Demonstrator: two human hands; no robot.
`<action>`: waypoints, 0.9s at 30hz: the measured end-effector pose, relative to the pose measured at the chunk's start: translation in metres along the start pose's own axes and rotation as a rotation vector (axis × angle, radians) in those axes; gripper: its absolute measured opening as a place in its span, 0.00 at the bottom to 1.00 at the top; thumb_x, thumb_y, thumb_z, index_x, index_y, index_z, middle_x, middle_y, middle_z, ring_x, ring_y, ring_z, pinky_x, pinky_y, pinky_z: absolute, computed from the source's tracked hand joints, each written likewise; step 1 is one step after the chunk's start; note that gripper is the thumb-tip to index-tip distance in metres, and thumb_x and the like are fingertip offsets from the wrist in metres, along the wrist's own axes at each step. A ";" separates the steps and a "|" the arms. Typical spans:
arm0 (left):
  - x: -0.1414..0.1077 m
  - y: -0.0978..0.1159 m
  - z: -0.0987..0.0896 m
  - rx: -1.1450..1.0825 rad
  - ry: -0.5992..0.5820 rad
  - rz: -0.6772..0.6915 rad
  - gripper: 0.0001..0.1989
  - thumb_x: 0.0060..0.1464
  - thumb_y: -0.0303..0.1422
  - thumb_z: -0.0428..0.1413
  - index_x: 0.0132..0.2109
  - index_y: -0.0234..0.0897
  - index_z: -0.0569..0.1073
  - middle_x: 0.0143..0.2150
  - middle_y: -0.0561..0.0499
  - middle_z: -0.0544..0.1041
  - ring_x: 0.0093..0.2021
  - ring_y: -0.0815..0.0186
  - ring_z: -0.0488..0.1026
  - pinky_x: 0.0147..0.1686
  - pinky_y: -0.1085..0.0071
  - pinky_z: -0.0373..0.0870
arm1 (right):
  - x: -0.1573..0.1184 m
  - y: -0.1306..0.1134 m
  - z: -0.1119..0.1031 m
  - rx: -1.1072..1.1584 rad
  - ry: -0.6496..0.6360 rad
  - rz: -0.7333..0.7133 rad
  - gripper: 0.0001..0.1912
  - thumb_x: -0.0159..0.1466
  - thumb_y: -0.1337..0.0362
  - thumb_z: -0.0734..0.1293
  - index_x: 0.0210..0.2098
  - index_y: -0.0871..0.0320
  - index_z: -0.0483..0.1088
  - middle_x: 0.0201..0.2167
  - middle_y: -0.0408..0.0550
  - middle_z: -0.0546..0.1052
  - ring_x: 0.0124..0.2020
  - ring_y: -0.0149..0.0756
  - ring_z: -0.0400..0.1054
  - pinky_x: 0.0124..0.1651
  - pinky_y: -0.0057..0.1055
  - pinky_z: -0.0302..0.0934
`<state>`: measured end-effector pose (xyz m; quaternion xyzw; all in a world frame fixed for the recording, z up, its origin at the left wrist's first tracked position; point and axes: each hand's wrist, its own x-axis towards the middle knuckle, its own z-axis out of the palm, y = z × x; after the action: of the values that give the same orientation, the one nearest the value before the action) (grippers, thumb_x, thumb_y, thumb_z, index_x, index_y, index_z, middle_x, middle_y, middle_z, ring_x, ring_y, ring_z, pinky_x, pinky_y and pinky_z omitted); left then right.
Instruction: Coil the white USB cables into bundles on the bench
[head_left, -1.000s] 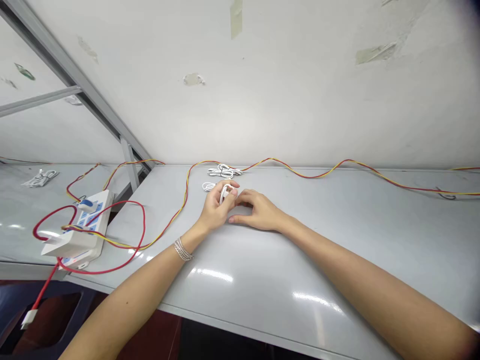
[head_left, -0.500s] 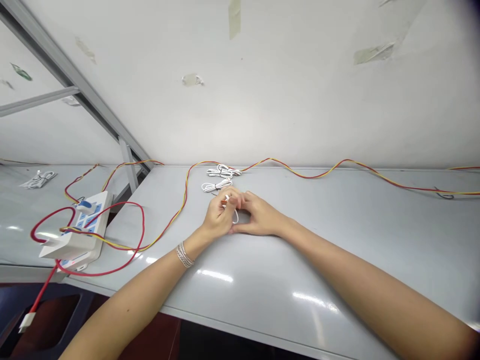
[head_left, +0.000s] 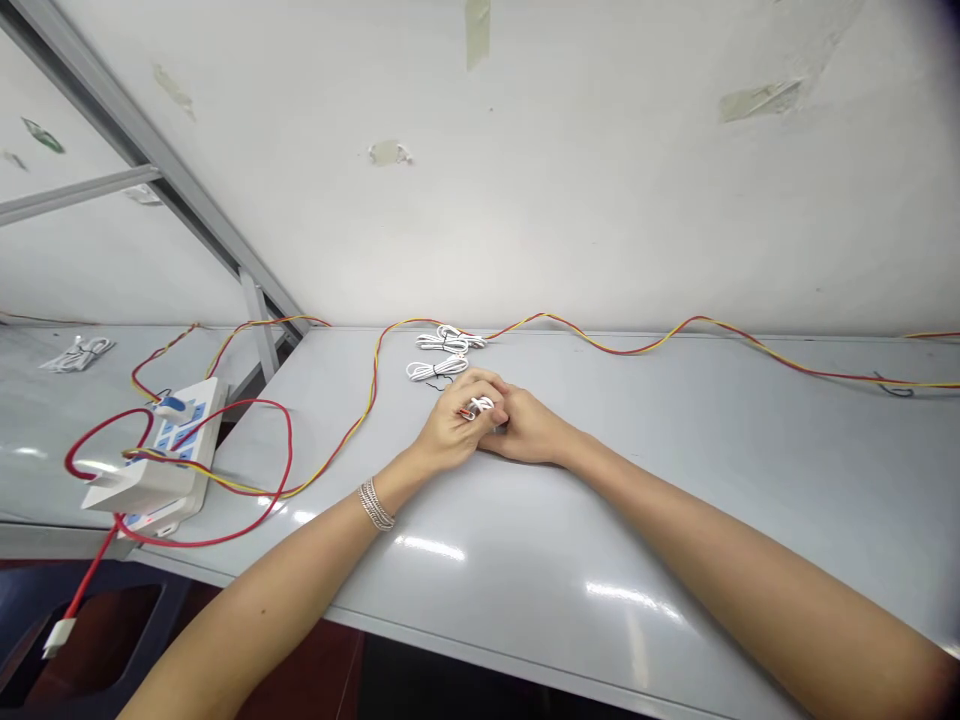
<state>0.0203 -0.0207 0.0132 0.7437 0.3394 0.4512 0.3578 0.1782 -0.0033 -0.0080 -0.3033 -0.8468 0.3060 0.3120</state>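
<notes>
White cord [head_left: 484, 404] sits bunched in the left hand [head_left: 454, 425], pinched between thumb and curled fingers, so that grip is narrow and full. An orange-red bit [head_left: 465, 414] shows beside it, too small for me to name. The right hand [head_left: 532, 425] presses against the left from the right side; its fingertips are hidden, and I can't tell whether it grips the cord too. If the thumb eased off, the loops could spring open, as such cord looks springy. With fingers crowded this close, a loop could also snag or twist.

A bracelet [head_left: 375, 504] circles the left wrist. Just beyond the hands on the grey table [head_left: 675, 430] lie a nearer bundle [head_left: 437, 369] and a farther bundle [head_left: 450, 340], both white and tied; a dark strand [head_left: 441, 384] by the nearer one could catch on a knuckle. Red-and-yellow wire [head_left: 637, 351] runs along the far edge, then bends left towards a power strip [head_left: 214, 402]. There a red cable [head_left: 289, 430] loops near the left forearm, which could tug it if it swung left.
</notes>
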 end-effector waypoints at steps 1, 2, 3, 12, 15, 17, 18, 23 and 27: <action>0.001 0.000 0.000 -0.005 0.003 -0.018 0.24 0.59 0.54 0.53 0.32 0.37 0.72 0.44 0.42 0.74 0.46 0.59 0.71 0.50 0.60 0.70 | 0.000 0.000 0.000 0.015 -0.004 0.001 0.08 0.59 0.66 0.71 0.39 0.58 0.75 0.35 0.46 0.78 0.34 0.35 0.72 0.37 0.30 0.66; 0.001 0.000 0.000 -0.013 0.008 -0.035 0.22 0.59 0.52 0.54 0.32 0.37 0.72 0.43 0.43 0.74 0.45 0.60 0.72 0.50 0.61 0.70 | 0.001 -0.001 0.000 0.038 -0.006 0.001 0.08 0.59 0.66 0.70 0.40 0.58 0.74 0.36 0.46 0.78 0.34 0.34 0.72 0.36 0.30 0.66; 0.001 0.000 0.000 -0.021 0.011 -0.050 0.20 0.59 0.50 0.56 0.32 0.37 0.72 0.43 0.43 0.74 0.45 0.60 0.72 0.50 0.61 0.70 | 0.001 -0.001 0.000 0.060 -0.007 -0.001 0.09 0.59 0.66 0.71 0.40 0.58 0.74 0.37 0.46 0.78 0.35 0.35 0.72 0.37 0.30 0.66; 0.001 0.000 -0.002 0.005 0.019 -0.121 0.19 0.58 0.41 0.58 0.24 0.34 0.68 0.39 0.44 0.73 0.41 0.63 0.72 0.47 0.64 0.71 | 0.002 -0.001 0.002 0.037 0.006 0.012 0.08 0.58 0.68 0.71 0.38 0.57 0.73 0.34 0.46 0.77 0.35 0.36 0.70 0.39 0.32 0.64; 0.000 0.000 -0.004 0.006 0.013 -0.111 0.23 0.60 0.44 0.55 0.22 0.34 0.67 0.40 0.44 0.73 0.40 0.63 0.71 0.47 0.64 0.71 | 0.002 -0.002 0.001 0.021 -0.018 -0.013 0.07 0.59 0.67 0.70 0.38 0.57 0.73 0.34 0.46 0.76 0.36 0.36 0.69 0.41 0.33 0.64; -0.001 0.000 -0.004 0.019 0.010 -0.081 0.25 0.61 0.46 0.54 0.21 0.35 0.66 0.41 0.43 0.73 0.41 0.63 0.71 0.47 0.64 0.71 | 0.001 -0.001 0.001 -0.001 -0.042 -0.042 0.06 0.60 0.65 0.70 0.38 0.56 0.73 0.34 0.46 0.76 0.37 0.37 0.70 0.43 0.34 0.64; -0.002 0.000 -0.004 0.033 0.006 -0.062 0.26 0.62 0.47 0.53 0.21 0.35 0.66 0.42 0.43 0.73 0.41 0.63 0.71 0.48 0.63 0.70 | 0.001 -0.001 0.001 -0.014 -0.050 -0.052 0.07 0.60 0.63 0.71 0.38 0.56 0.73 0.35 0.46 0.76 0.38 0.38 0.70 0.44 0.35 0.64; -0.004 0.002 -0.003 0.109 -0.048 0.063 0.26 0.62 0.49 0.52 0.22 0.36 0.67 0.42 0.42 0.75 0.45 0.59 0.70 0.53 0.58 0.68 | 0.001 0.006 0.004 -0.078 -0.057 -0.091 0.10 0.59 0.60 0.73 0.39 0.55 0.75 0.40 0.49 0.77 0.44 0.42 0.70 0.47 0.39 0.64; -0.004 -0.002 -0.004 0.103 -0.059 0.115 0.23 0.60 0.46 0.55 0.23 0.36 0.70 0.44 0.42 0.74 0.47 0.58 0.70 0.54 0.58 0.66 | 0.002 0.013 0.006 -0.079 -0.065 -0.119 0.04 0.63 0.64 0.69 0.36 0.55 0.76 0.40 0.49 0.77 0.43 0.40 0.71 0.46 0.37 0.65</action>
<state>0.0150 -0.0220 0.0117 0.7925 0.3081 0.4308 0.3025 0.1769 0.0038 -0.0204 -0.2546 -0.8844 0.2630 0.2895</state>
